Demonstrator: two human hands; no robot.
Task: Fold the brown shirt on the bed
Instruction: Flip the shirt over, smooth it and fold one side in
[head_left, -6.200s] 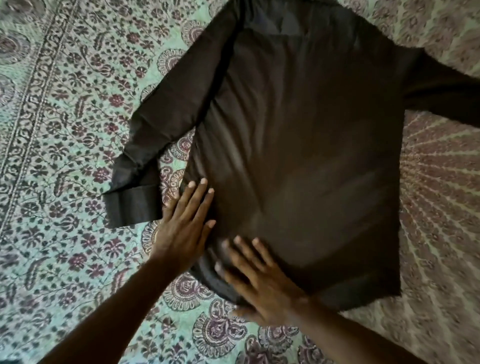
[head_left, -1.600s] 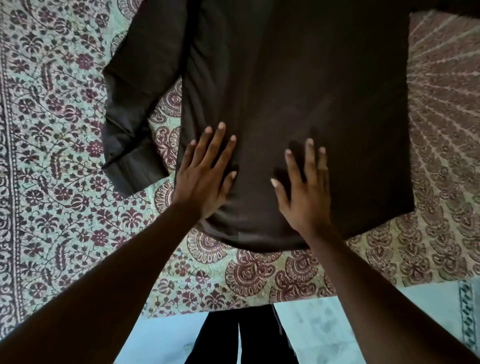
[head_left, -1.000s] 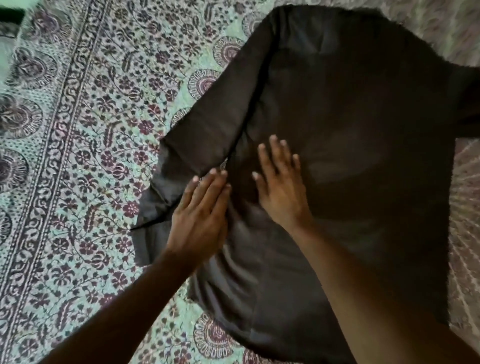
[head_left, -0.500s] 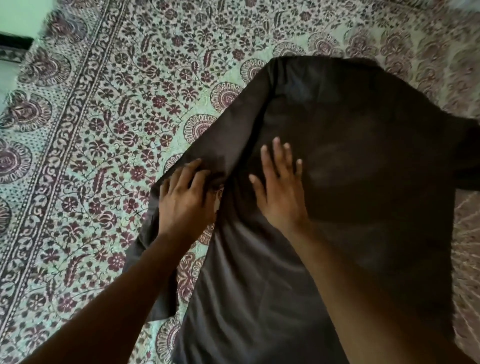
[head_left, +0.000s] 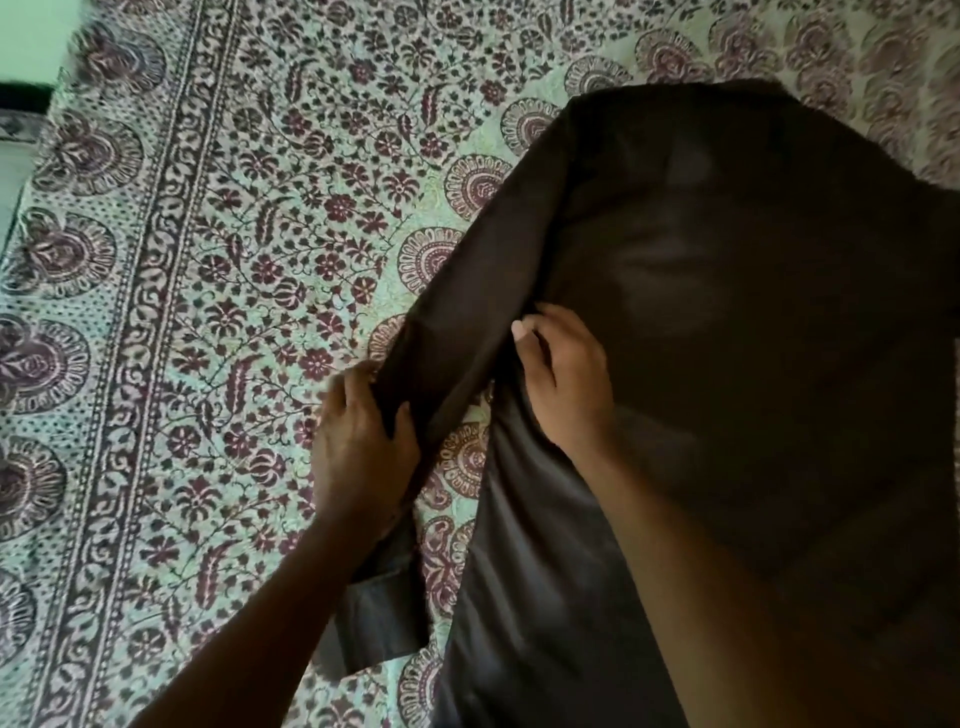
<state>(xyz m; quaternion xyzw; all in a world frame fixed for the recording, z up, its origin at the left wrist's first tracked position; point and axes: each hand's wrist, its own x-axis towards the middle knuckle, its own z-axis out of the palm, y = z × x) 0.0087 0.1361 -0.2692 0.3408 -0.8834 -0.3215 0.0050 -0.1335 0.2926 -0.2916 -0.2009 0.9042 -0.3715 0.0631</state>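
Both hands work at one sleeve of the brown shirt (head_left: 737, 322). Left hand (head_left: 358, 447) has its fingers curled round the sleeve (head_left: 457, 322) partway along its length, thumb on the near face of the cloth, gripping it and holding it slightly raised. Right hand (head_left: 566, 379) sits just beside the sleeve where it meets the body of the shirt, fingers bent and pinching the fabric at that seam line; its forearm crosses the lower part of the shirt. The two hands are near each other but apart, with the band of sleeve running between them. The shirt lies spread flat on the bed, plain side up, its body filling the space to the right of the sleeve and running out of view there. Below the left hand, the cuff (head_left: 374, 623) of the same sleeve rests flat on the bedsheet (head_left: 208, 312), a stitched band visible across it. Left of the sleeve the bedsheet shows a pale green ground printed with maroon flowers, round medallions and a scrolling border. No label, brand or writing can be read on the shirt or the sheet.
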